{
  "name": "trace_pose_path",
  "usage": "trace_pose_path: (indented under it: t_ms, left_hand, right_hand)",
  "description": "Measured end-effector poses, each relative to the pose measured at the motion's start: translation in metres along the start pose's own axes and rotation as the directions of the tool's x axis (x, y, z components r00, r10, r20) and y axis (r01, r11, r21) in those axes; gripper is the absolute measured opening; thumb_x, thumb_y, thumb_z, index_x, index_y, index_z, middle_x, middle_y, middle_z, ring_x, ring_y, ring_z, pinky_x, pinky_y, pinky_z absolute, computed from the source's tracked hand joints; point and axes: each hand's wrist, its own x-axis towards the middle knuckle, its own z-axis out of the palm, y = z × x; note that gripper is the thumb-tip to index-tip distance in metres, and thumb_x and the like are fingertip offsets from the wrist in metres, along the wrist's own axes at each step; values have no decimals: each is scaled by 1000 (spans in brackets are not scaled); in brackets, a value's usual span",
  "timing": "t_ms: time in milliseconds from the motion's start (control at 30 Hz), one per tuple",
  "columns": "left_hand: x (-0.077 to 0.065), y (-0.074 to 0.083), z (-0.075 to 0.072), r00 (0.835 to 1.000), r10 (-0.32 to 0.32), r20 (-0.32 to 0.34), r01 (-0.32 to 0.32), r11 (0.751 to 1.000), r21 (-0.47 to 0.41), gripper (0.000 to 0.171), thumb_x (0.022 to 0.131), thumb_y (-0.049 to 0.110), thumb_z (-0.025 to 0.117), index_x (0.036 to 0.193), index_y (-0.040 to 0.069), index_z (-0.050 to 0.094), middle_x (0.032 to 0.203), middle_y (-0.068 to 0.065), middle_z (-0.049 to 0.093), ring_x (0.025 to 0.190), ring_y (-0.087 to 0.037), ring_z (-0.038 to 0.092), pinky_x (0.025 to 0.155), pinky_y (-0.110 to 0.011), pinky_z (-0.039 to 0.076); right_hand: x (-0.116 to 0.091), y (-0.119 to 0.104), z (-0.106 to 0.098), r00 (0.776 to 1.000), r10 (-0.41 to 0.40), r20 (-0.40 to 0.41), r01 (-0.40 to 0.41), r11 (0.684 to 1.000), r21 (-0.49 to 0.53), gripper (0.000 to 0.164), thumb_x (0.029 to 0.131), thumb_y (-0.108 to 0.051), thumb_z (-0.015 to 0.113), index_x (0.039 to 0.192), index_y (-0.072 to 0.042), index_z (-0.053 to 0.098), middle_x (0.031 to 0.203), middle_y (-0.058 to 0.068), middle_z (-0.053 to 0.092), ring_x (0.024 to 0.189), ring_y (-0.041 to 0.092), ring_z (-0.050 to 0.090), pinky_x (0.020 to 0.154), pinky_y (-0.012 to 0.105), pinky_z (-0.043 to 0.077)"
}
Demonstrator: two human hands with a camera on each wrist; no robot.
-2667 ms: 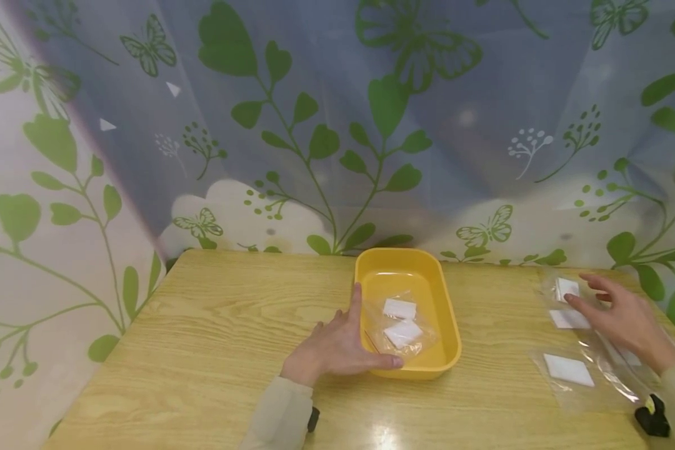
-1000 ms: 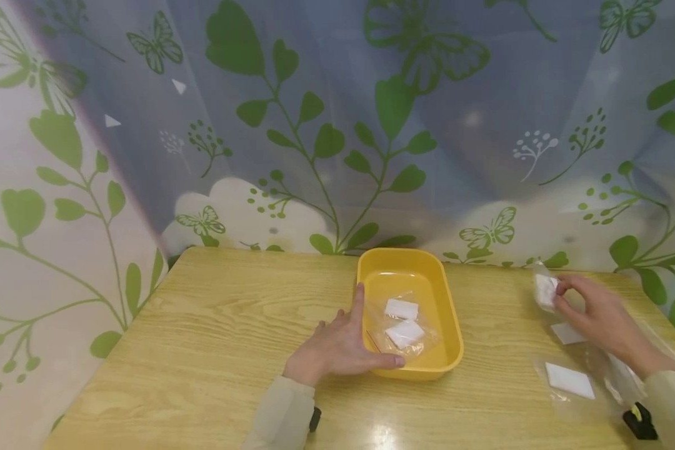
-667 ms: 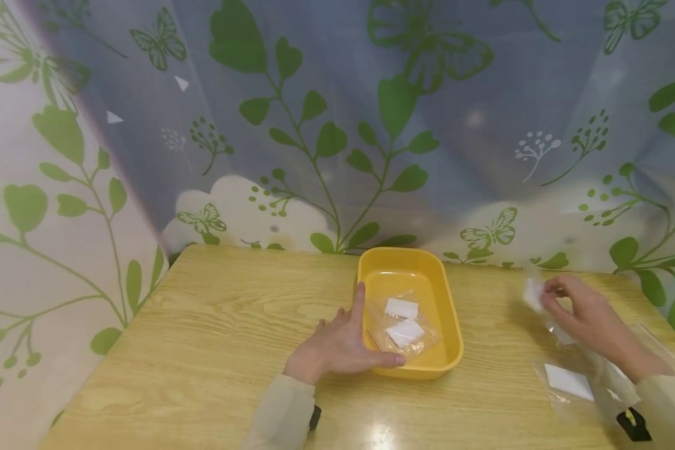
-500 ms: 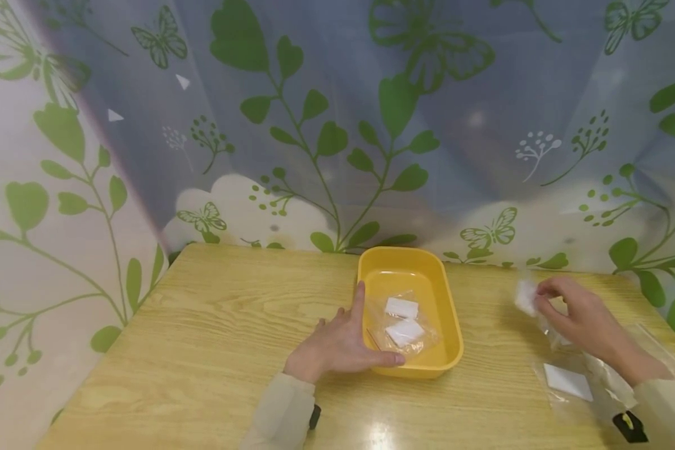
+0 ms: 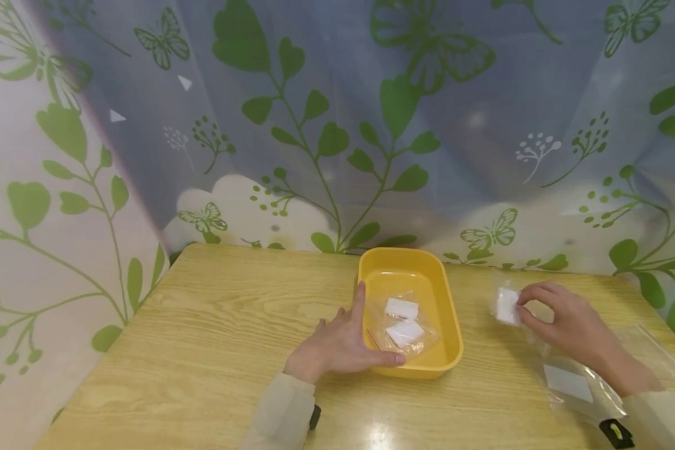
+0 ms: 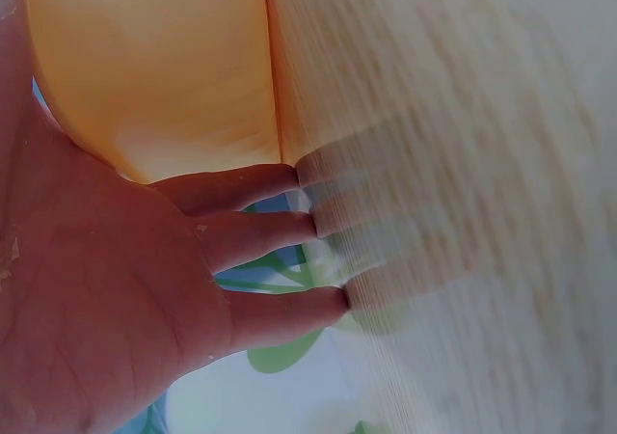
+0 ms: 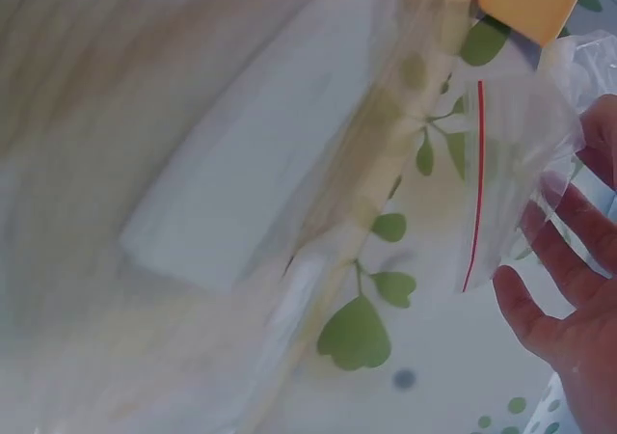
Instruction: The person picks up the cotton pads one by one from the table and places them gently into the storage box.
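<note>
My left hand (image 5: 343, 349) rests at the near left corner of a yellow plastic tray (image 5: 452, 331), thumb over the front rim and index finger along the left side. In the left wrist view its other fingers (image 6: 280, 309) are straight, with tips at the tabletop. Inside the tray lie two white folded pieces (image 5: 405, 333) in clear bags. Right of the tray, my right hand (image 5: 574, 322) pinches a small clear zip bag (image 5: 507, 306) with a white piece in it, held above the table. The right wrist view shows the bag's red seal line (image 7: 479, 183).
Another bagged white piece (image 5: 568, 382) lies on the wooden table (image 5: 219, 350) below my right forearm. More clear plastic bags (image 5: 647, 350) lie to the right. A leaf-patterned curtain (image 5: 315, 125) hangs behind the table's back edge.
My right hand has taken hold of a zip bag from the group at the right, lifted it and moved it left towards the tray. The left hand has stayed at the tray.
</note>
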Motion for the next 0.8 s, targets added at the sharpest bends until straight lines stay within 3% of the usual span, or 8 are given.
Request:
trace_pose_path:
  t_ms: [400, 633, 800]
  left_hand:
    - [0, 1, 0, 1000, -16, -10, 16, 1000, 14, 139, 73, 88, 65, 163, 24, -20, 162, -27, 34, 153, -43, 32, 124, -67, 21]
    - [0, 2, 0, 1000, -17, -11, 17, 1000, -1, 142, 72, 87, 66, 162, 23, -22, 163, -29, 32, 153, -42, 32, 124, -66, 21]
    - [-1, 3, 0, 1000, -13, -15, 14, 1000, 5, 143, 72, 85, 68, 162, 21, -23, 162, -29, 32, 153, -42, 33, 124, -67, 22]
  right_hand:
    - [7, -15, -1, 998, -54, -40, 54, 999, -4, 36, 65, 3, 86, 91, -18, 74, 98, 0, 75, 89, 8, 65, 74, 15, 49]
    - [15, -24, 2, 997, -51, -61, 54, 997, 46, 38, 65, 5, 85, 92, -19, 75, 99, 0, 75, 93, 4, 64, 86, 6, 44]
    - [25, -29, 5, 993, -79, -88, 87, 992, 88, 31, 69, 4, 82, 92, -16, 75, 99, 1, 76, 92, 11, 65, 92, 4, 42]
